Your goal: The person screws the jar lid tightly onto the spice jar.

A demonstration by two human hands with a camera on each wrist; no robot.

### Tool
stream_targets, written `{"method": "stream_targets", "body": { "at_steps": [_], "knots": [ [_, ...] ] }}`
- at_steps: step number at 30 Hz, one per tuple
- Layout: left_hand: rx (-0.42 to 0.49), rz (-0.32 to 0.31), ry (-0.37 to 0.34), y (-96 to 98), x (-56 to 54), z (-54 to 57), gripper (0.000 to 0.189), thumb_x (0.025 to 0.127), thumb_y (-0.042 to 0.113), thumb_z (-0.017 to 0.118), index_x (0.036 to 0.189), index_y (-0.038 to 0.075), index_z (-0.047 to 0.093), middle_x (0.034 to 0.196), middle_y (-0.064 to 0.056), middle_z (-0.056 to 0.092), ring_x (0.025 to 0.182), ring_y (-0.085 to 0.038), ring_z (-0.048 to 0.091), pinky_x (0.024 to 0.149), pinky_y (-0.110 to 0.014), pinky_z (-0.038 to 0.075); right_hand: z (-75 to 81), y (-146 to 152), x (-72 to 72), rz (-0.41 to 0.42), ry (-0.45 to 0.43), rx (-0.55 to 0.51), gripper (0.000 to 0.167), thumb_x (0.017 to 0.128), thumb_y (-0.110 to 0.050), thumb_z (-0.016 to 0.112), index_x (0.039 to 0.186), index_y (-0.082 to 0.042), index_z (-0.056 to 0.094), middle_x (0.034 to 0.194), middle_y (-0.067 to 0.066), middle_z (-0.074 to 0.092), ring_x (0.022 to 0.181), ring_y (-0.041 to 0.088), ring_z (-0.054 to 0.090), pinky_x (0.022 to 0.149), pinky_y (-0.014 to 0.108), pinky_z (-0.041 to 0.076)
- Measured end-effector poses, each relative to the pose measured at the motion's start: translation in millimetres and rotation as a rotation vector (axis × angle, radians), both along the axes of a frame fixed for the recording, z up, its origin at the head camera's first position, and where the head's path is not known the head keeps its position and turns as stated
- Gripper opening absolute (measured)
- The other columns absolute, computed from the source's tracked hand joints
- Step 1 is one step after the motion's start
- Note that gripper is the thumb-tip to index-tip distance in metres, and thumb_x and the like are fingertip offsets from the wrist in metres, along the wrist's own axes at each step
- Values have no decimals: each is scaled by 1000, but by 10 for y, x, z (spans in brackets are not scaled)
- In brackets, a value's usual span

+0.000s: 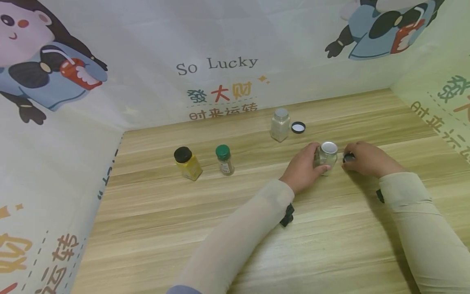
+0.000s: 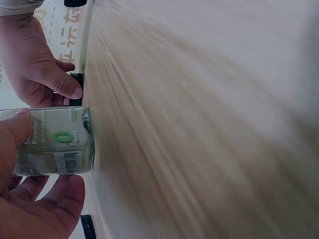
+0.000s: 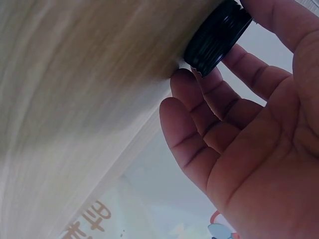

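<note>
My left hand grips a square glass spice jar by its sides, thumb in front and fingers behind. The jar stands upright at the tabletop, without its cap, and a silvery round top shows. In the left wrist view its label reads "Powder" above a barcode. Just to the right, my right hand pinches a black screw lid between thumb and fingers, low at the wood surface. The lid is apart from the jar.
Behind the hands stands a second uncapped glass jar, with a black lid lying white side up beside it. Further left are a green-capped spice bottle and a yellow jar with a black cap. Printed cloth backs the wooden table.
</note>
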State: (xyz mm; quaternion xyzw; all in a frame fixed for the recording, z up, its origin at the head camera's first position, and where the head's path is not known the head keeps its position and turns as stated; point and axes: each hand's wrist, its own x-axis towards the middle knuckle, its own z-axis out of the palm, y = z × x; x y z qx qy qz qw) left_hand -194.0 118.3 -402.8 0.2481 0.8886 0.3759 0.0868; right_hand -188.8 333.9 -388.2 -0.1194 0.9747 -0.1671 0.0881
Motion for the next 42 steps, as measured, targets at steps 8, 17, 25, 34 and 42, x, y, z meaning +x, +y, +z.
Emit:
{"method": "stream_targets", "body": {
  "at_steps": [8,17,25,34,42],
  "knots": [
    [14,1,-11,-72,-9,-1,59,93,31,70,143,13,45,135,2,56,124,-10,52,105,-23,39,5,-9,-5,-10,-16,9,34,90,-16,70,111,9,60,108,32,59,99,47,59,86,64,46],
    [68,-7,-38,-269,-26,-8,58,93,30,71,142,14,45,135,2,56,124,-13,53,105,-26,40,-4,1,-6,-6,-16,20,37,90,-16,72,113,10,60,110,33,58,98,46,59,85,62,46],
    [108,11,-79,-475,-30,-2,62,93,26,71,147,14,42,140,-1,54,124,-19,55,104,-31,42,-7,-8,9,-13,-23,18,38,91,-17,70,115,10,60,114,34,57,101,48,58,87,62,46],
    [130,71,-110,-740,-82,-38,59,93,24,72,144,16,44,139,-1,56,125,-22,55,105,-37,43,-23,5,3,-13,-31,16,39,92,-18,69,117,10,59,116,35,55,102,49,57,86,63,45],
    [131,131,-115,-1048,-83,-54,61,94,26,71,147,15,42,140,-5,55,125,-23,55,103,-38,44,-17,-6,16,-14,-32,16,39,92,-18,68,118,10,59,116,35,56,103,49,57,87,63,45]
  ]
}}
